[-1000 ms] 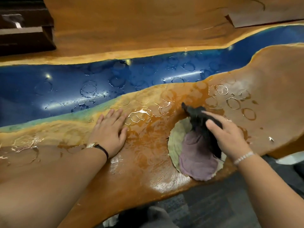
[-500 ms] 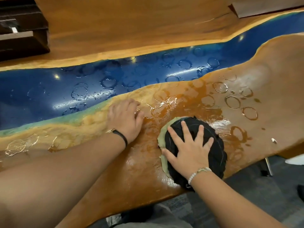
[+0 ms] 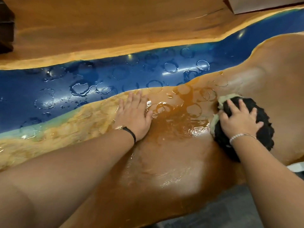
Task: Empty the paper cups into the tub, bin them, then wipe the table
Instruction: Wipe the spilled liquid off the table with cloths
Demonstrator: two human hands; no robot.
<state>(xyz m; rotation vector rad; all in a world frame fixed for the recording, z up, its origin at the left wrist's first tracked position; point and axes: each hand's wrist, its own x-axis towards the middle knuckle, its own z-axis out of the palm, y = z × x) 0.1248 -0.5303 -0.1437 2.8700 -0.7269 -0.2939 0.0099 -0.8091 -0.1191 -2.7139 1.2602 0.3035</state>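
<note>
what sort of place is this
Probably an indoor meeting or break room, though that is a guess: a long live-edge wooden table with a blue resin strip, many wet cup rings on it, and grey carpet-like floor below.

Black cloth (image 3: 267, 129), pale underside, flat on wet wooden table (image 3: 172, 162), right side; ring marks (image 3: 171, 67) across blue strip (image 3: 24, 89).

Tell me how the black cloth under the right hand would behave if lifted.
Probably floppy: the black cloth bunches unevenly under the right hand. Likely damp and heavy for its size, as it lies on the wet table. It may drip.
</note>
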